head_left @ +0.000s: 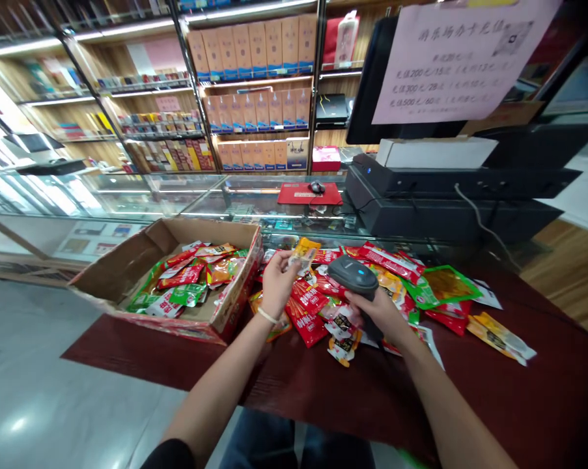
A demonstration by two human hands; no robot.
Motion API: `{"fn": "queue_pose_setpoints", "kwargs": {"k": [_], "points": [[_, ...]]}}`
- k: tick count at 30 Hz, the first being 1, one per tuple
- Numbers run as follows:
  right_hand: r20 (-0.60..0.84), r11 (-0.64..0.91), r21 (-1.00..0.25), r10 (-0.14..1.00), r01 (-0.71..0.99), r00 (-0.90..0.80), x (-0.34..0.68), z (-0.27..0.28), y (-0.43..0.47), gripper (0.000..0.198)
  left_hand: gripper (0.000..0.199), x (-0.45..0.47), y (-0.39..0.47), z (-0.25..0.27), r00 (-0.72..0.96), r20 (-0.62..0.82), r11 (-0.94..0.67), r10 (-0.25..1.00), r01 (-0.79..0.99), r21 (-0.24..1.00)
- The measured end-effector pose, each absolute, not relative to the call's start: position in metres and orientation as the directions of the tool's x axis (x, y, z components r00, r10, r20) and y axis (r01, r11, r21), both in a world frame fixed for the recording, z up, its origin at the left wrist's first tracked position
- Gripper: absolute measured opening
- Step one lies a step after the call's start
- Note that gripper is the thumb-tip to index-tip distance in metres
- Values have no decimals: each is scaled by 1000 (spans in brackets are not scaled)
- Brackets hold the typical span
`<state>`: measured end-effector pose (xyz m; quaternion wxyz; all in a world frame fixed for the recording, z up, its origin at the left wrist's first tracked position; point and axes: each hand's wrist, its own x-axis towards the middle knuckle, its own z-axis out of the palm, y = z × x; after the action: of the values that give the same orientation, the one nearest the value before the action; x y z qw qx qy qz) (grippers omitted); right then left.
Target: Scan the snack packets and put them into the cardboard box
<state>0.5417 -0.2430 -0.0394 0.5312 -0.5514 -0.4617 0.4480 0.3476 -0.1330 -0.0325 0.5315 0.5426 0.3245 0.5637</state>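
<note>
My left hand (278, 285) pinches a small yellow and white snack packet (305, 254), held up over the pile. My right hand (384, 314) is wrapped round the grip of a black barcode scanner (353, 275), whose head points left toward that packet. Beneath both hands spreads a heap of red, green and yellow snack packets (306, 312). Left of my left hand stands an open cardboard box (210, 327) with several more packets (181, 277) inside.
The packets lie on a dark red counter top (313, 384). Behind them are a glass display case (196, 202), a mouse on a red pad (298, 193) and a black cash register (420, 208). A pink sign (450, 65) hangs on the monitor. Stocked shelves (259, 81) line the back wall.
</note>
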Motion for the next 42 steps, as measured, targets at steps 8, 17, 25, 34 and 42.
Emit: {"fn": "queue_pose_setpoints", "kwargs": {"k": [8,17,25,34,42], "points": [[-17,-26,-997,992,69,125,536,-41,-244,48,29,249,-128,62,78,459,-459,885,-23,888],[-81,-91,-993,989,80,121,519,-47,-236,52,35,149,-48,32,163,398,-422,903,512,748],[-64,-74,-995,987,70,148,518,-56,-233,46,21,149,-47,19,228,445,-490,866,566,663],[-11,-22,-998,985,64,174,527,-44,-238,40,22,198,-98,53,377,510,-630,773,554,544],[2,1,-1000,973,8,230,549,-46,-240,41,22,300,-147,13,520,449,-645,727,294,705]]}}
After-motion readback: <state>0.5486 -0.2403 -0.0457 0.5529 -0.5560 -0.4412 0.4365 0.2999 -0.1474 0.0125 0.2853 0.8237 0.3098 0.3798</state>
